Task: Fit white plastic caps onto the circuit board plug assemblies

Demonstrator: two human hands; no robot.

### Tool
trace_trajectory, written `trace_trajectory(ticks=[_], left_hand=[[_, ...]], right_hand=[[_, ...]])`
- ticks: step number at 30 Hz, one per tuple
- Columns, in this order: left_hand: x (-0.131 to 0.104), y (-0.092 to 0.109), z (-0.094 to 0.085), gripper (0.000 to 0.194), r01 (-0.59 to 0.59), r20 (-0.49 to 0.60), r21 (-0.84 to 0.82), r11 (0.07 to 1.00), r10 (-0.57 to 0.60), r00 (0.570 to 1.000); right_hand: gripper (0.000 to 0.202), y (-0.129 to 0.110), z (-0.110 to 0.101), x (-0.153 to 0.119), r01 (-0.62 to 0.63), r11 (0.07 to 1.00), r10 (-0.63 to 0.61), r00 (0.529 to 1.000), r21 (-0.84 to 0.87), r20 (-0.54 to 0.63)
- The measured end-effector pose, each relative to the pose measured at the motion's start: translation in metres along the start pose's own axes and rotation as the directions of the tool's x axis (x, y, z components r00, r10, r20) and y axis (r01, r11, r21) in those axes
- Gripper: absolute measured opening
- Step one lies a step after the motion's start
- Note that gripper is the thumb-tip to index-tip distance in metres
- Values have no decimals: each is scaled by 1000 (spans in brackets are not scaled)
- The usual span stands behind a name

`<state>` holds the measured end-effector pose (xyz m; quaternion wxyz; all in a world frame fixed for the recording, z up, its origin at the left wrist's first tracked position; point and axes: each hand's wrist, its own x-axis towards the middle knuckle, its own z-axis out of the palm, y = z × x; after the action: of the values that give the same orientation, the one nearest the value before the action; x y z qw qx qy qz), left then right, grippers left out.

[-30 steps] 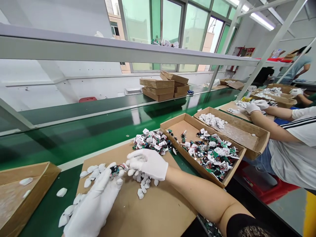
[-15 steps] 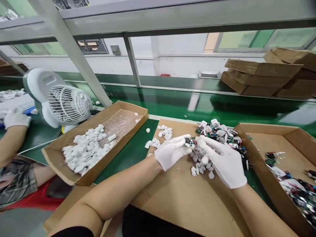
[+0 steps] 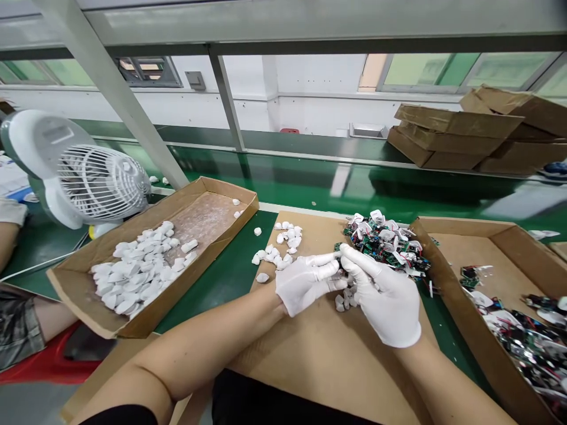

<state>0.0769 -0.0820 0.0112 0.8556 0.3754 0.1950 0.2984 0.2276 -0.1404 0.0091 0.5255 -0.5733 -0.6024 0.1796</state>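
Observation:
My left hand, in a white glove, has its fingers closed around a small circuit board, of which only a green edge shows. My right hand, also gloved, meets it fingertip to fingertip at the board; what its pinched fingers hold is hidden. Small white pieces lie beneath the hands on a brown cardboard sheet. More white pieces are scattered left of the hands. Just behind my right hand is a heap of circuit boards with wires and white parts.
At left, a cardboard tray holds many white pieces, with a white fan beside it. Another tray with boards stands at right. Stacked cartons sit behind. A co-worker's gloved hand shows at far left.
The view has shifted slightly right. My right fingers have closed in against my left fingertips, and the board between them is now mostly covered.

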Motion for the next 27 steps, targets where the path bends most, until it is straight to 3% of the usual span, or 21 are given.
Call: trace_trajectory(ticks=[2,4,7,10,15,19,23,25,27], left_hand=[[1,0,1,21,-7,30,-12,1000,7,1000],[1,2,2,20,-9,66,-34,999,12,998],[1,4,4,23,-14,58,-86,996,19,998],[-1,4,4,21,-46,25,-120,992,49,998],[0,1,-1,28,-95,103,-109,990,106,989],[5,-2,-3,32,-140,90,-79,987,147,985],[5,3,1,32,-97,28,-46,994,98,995],[3,8,2,32,-91,58,-30,995,93,994],[1,13,2,30,-95,70,-8,995,95,993]], right_hand=[[29,-3,1,0,-113,991,112,994,79,17],[29,-2,2,0,-108,991,108,994,79,1],[32,4,2,-1,87,994,-91,995,-71,-52],[43,10,0,-1,258,953,-261,965,-160,1],[61,12,-5,1,395,875,-348,915,-281,203],[63,12,-1,0,425,840,-354,901,-337,251],[54,11,5,0,284,923,-215,941,-259,263],[50,8,5,2,96,987,-55,955,-126,292],[51,4,3,5,-158,984,121,930,81,348]])
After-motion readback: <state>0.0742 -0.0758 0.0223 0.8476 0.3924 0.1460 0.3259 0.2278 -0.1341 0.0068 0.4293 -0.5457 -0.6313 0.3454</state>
